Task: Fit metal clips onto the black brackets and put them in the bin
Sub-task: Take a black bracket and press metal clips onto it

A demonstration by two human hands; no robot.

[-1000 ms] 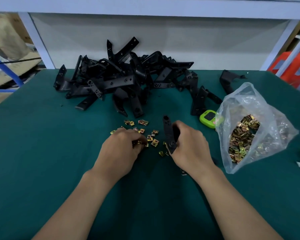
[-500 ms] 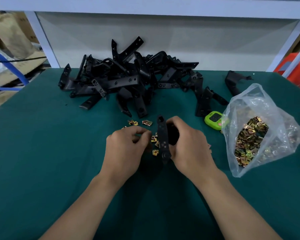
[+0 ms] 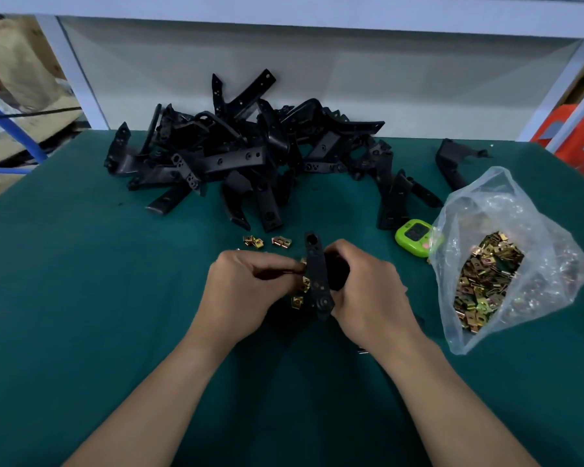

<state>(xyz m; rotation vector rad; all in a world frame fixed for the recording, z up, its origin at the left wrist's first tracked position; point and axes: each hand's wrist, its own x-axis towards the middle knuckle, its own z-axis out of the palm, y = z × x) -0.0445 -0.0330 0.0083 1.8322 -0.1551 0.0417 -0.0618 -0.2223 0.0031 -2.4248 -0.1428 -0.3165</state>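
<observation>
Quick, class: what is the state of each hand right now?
Left hand: closed, pinching a metal clip, mostly hidden.
Right hand: closed grip round the black bracket.

Far middle of the table (image 3: 81, 298), a pile of brackets (image 3: 250, 156); right of it, a lone bracket (image 3: 450, 163). Nearer, loose clips (image 3: 281, 242). Nearer again, a held bracket (image 3: 317, 278) in right hand (image 3: 368, 294), a clip (image 3: 292, 272) in left hand (image 3: 243, 291) just left of it. Further right, a timer (image 3: 415, 235) just beside a bag of clips (image 3: 506, 251).
</observation>
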